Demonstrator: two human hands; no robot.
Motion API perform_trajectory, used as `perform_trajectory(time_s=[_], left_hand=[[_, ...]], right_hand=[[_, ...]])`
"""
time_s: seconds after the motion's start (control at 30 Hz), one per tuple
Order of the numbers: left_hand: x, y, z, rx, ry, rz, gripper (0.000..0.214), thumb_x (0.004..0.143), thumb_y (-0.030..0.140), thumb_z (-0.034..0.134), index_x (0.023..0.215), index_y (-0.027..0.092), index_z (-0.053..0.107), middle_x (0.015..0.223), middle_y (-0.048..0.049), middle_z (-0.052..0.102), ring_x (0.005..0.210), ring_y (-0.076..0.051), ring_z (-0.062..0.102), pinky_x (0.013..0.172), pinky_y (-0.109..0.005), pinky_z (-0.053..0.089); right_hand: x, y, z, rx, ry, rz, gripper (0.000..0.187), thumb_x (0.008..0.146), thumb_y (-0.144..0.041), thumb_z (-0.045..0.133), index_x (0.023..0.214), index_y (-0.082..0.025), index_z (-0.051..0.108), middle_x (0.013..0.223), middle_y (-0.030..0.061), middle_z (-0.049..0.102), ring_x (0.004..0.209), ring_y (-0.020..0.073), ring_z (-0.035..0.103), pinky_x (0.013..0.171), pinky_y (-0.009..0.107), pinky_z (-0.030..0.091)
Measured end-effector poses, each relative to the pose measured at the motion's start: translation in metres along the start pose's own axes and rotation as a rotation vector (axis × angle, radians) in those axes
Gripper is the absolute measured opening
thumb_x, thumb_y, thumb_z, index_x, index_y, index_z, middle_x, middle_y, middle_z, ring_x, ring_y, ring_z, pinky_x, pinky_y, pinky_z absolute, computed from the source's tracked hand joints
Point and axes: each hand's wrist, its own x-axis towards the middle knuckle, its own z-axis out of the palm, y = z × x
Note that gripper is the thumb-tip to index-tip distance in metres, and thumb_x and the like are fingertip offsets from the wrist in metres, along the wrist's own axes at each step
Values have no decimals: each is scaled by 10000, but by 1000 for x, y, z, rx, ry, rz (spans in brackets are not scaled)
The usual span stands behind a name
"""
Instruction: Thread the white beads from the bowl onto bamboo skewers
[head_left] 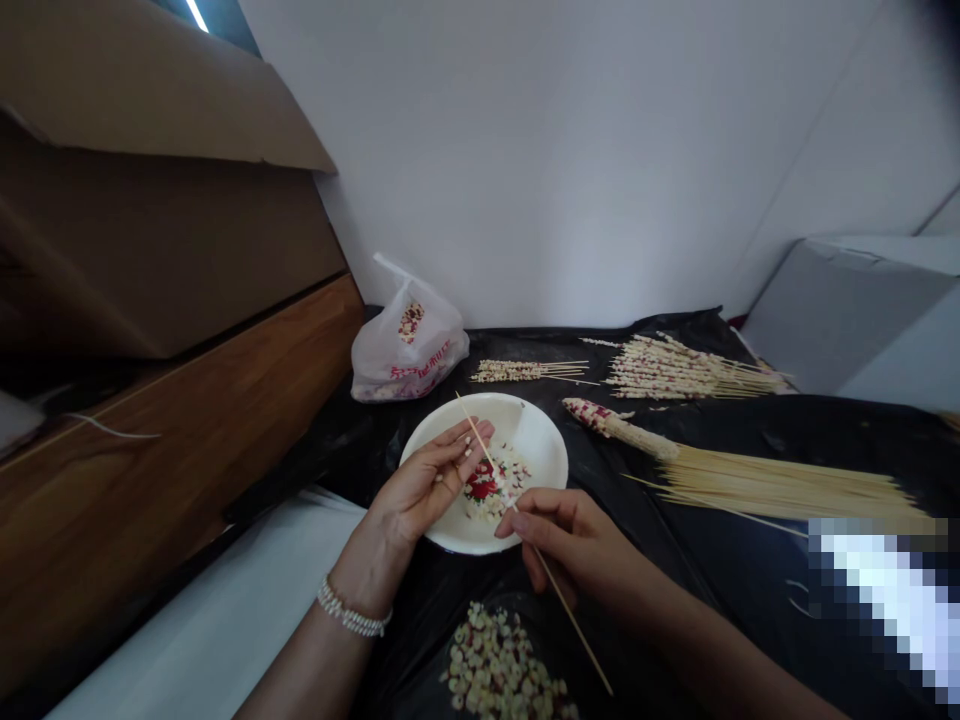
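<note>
My right hand (pixel 559 535) pinches a thin bamboo skewer (pixel 566 605) that slants up over the bowl. A few pale and dark red kernels, which look like corn, are threaded on the skewer just above my fingertips. My left hand (pixel 435 475) is palm up at the bowl's left side, fingers partly curled, with a few loose pale kernels (pixel 469 447) on them. The skewer's tip passes in front of its fingers. Beneath both hands stands a white bowl (pixel 551 440) with a red pattern and loose kernels inside, partly hidden by my left hand.
A kernel pile (pixel 499 660) lies near me on black plastic sheeting (pixel 637 560). Right are bare skewers (pixel 795 480), a partly stripped cob (pixel 619 425) and loaded skewers (pixel 667 370). Further back are shorter loaded skewers (pixel 514 370) and a plastic bag (pixel 412 350). Cardboard (pixel 165 200) rises left.
</note>
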Motion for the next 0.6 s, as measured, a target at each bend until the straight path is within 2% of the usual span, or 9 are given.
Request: perform_trajectory(time_s=[0.17,0.33,0.47,0.6], left_hand=[[3,1,-2,-27,32,90,459,847,-67,445,1242,114,594,1056,-102,705,894,-122,697,749,-143,557],[5,5,-1,-215,75,44,379,913,-9,396,1221,87,596,901,-81,703,632,-59,666,569,-82,529],[4,5,2,-205,118,113,392,897,-23,418,1223,106,594,891,-83,710,720,-109,700,653,-146,573],[4,4,2,-165,88,104,489,862,-92,368,1236,129,593,969,-105,716,859,-147,712,761,-193,577]], right_hand=[[1,1,1,14,-18,16,299,839,-455,600,805,-159,629,447,-76,536,293,31,342,324,160,212],[2,4,1,9,-40,14,293,847,-443,611,800,-154,624,450,-72,543,287,27,353,312,152,213],[0,4,1,3,-40,19,293,851,-444,603,813,-155,625,451,-69,545,287,31,358,313,155,220],[0,3,1,-6,-21,23,297,842,-449,606,802,-155,625,449,-67,541,289,32,351,316,158,215]])
